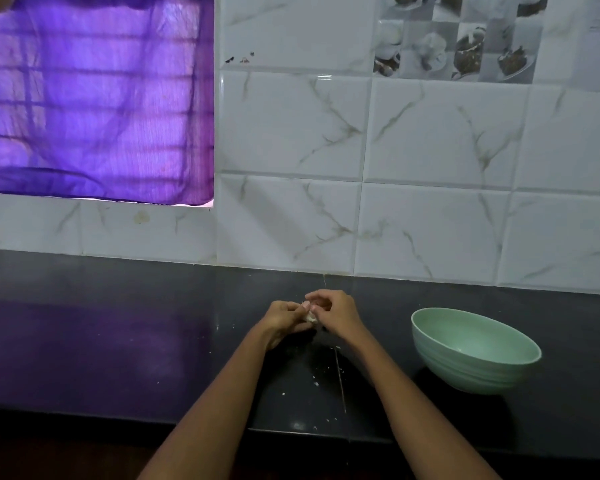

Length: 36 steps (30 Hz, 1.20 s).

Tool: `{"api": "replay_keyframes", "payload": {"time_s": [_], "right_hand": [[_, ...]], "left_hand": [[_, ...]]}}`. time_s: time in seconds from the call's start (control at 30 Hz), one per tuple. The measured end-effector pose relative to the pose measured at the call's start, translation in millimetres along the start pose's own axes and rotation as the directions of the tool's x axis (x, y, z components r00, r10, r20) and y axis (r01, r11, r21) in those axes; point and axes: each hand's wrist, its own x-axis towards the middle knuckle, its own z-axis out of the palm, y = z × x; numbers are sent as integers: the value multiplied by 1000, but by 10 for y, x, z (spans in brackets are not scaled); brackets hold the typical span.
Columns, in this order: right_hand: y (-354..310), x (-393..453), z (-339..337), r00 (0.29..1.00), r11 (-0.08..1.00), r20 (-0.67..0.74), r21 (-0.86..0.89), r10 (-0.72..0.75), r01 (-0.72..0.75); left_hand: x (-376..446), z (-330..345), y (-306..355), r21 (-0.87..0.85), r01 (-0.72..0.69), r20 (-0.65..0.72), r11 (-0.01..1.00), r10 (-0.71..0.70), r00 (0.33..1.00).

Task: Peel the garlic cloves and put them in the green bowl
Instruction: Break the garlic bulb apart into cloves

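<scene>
A small whitish piece of garlic (pixel 310 317) sits between my two hands above the dark counter, mostly hidden by fingers. My left hand (pixel 284 322) grips it from the left with curled fingers. My right hand (pixel 333 311) pinches at its top from the right. The green bowl (pixel 471 351) stands on the counter to the right of my hands, tilted toward me; the part of its inside that I can see holds nothing.
The black counter (pixel 118 341) runs along a marble-tiled wall (pixel 430 168). Small white flakes of garlic skin (pixel 316 382) lie scattered on the counter below my hands. A purple curtain (pixel 94 98) covers a window at the upper left.
</scene>
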Motion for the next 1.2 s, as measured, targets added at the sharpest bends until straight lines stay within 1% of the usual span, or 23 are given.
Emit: {"api": "replay_keyframes", "payload": {"time_s": [0.07,0.1,0.23,0.33,0.5,0.6,0.7,0.77,0.87,0.97,1.03,1.13,1.2], "right_hand": [[1,-28,10,995,1000,100,10,-25,24],[2,-39,16,993,999,114,12,-35,34],[41,-21,43,999,996,9,85,-33,32],[82,-2,62,1000,996,-14,94,3,-1],[71,22,101,998,994,-12,86,61,-60],[11,13,172,992,995,-81,21,101,-100],[-11,3,206,979,989,-139,3,146,-147],[10,4,206,978,986,-126,6,167,-168],[45,2,180,978,979,-71,62,198,-194],[68,8,177,960,956,-73,144,269,-256],[80,1,170,951,941,-73,190,299,-281],[87,0,144,955,940,-63,205,290,-272],[72,8,148,958,949,-81,183,276,-258]], "left_hand": [[-3,6,6,-19,20,-29,1000,-21,999],[-10,14,4,-34,28,-34,999,-29,999],[-42,50,2,-82,50,-2,995,-50,999],[-42,64,34,-76,71,-21,995,-73,997],[-39,53,72,-93,120,-40,988,-124,991],[-27,65,71,-75,114,-87,991,-121,989],[-43,87,67,-59,105,-94,993,-110,989],[-36,84,61,-61,106,-96,992,-112,989],[-24,96,49,-69,106,-98,992,-113,989],[-16,111,38,-111,84,-100,990,-95,990],[-29,108,26,-100,73,-79,992,-81,994],[-38,74,20,-66,71,-43,995,-74,996],[-31,57,31,-49,66,-32,997,-68,997]]}}
